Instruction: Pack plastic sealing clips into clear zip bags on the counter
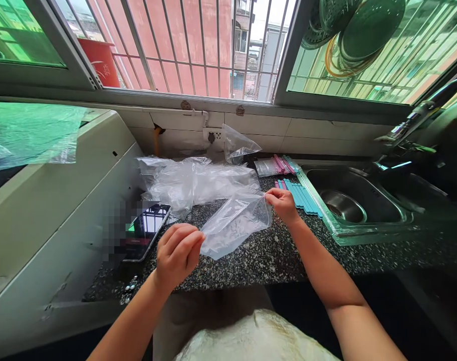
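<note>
Empty clear bag [234, 225] between both hands' fingers [183, 245]

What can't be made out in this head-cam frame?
- Head view: a pixelated patch covers whatever lies left of the phone.
- Left hand: fingertips curl away from the camera, so its pinch on the clear bag is hidden.
- Right hand pinches the bag's top edge; bag contents, if any, unreadable through creased film.
- Coloured sticks: too small to identify.
- Sink tap: cut off by the right edge.

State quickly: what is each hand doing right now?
Left hand: closed, pinching one end of the clear plastic bag.
Right hand: closed, pinching its other end.
</note>
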Demonstrator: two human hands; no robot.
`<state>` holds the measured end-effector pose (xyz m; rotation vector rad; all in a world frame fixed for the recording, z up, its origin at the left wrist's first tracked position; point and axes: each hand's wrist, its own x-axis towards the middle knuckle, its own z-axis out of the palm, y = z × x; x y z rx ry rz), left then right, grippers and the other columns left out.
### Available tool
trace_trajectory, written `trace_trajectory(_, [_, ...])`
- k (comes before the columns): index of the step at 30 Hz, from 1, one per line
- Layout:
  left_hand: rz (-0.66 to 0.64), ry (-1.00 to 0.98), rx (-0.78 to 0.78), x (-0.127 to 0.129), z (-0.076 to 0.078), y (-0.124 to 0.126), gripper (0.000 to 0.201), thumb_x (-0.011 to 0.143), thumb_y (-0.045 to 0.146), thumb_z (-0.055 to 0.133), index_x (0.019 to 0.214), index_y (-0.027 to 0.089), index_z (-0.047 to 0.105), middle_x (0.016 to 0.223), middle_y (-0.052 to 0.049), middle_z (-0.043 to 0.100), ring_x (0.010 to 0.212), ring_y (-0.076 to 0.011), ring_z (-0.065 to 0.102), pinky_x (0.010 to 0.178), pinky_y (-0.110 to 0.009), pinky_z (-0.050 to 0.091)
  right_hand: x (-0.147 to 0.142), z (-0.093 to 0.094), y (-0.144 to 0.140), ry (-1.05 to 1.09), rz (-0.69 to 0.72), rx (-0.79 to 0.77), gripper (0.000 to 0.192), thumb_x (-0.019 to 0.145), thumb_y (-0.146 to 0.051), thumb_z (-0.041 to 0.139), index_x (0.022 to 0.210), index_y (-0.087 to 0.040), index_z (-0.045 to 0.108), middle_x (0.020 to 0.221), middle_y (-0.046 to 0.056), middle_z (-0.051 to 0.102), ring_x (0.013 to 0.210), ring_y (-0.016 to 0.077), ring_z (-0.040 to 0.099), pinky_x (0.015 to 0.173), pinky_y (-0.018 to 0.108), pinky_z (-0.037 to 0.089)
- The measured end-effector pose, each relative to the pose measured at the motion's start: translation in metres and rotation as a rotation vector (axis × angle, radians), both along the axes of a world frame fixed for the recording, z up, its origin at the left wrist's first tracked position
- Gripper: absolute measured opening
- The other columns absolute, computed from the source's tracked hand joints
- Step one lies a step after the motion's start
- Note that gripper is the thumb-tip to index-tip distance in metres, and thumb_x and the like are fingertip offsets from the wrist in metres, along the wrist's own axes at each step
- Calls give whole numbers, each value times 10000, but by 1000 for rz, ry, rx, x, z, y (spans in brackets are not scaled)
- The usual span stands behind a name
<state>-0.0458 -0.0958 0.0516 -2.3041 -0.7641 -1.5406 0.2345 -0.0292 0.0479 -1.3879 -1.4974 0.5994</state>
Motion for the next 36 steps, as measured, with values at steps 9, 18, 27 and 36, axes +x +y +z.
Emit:
trace_trajectory(9, [10, -168, -61, -2, -2, 21, 108, 745, 86, 553, 784, 187, 544, 698, -21, 584, 630, -119, 541, 596, -245, 455, 11, 10, 0, 430, 58, 18, 143, 586, -305, 521, 493, -196, 533, 461, -34, 446, 456, 84, 358, 474, 241, 317])
trace_trajectory(18, [-39, -560, -448, 13, -3, 58, 133, 788, 264, 571, 693, 174, 544, 650, 19, 515, 585, -77, 468, 525, -192, 374, 16, 11, 0, 551, 36, 48, 155, 614, -357, 558, 584, -205, 555, 562, -16, 502, 496, 91, 398, 492, 242, 366])
trace_trajectory(27, [-137, -990, -606, 21, 3, 81, 182, 732, 333, 622, 696, 179, 532, 548, 37, 497, 513, -75, 465, 524, -211, 393, 11, -2, -1, 385, 90, 39, 309, 674, -506, 582, 702, -208, 657, 630, 1, 556, 594, 120, 472, 600, 269, 415])
trace_trajectory(36, [-163, -1013, -530, 17, 15, 92, 239, 736, 399, 608, 677, 200, 491, 529, 44, 460, 461, -78, 441, 454, -242, 369, -6, -23, 0, 336, 173, -79, 260, 636, -449, 647, 655, -191, 622, 653, -10, 592, 642, 122, 512, 635, 256, 409])
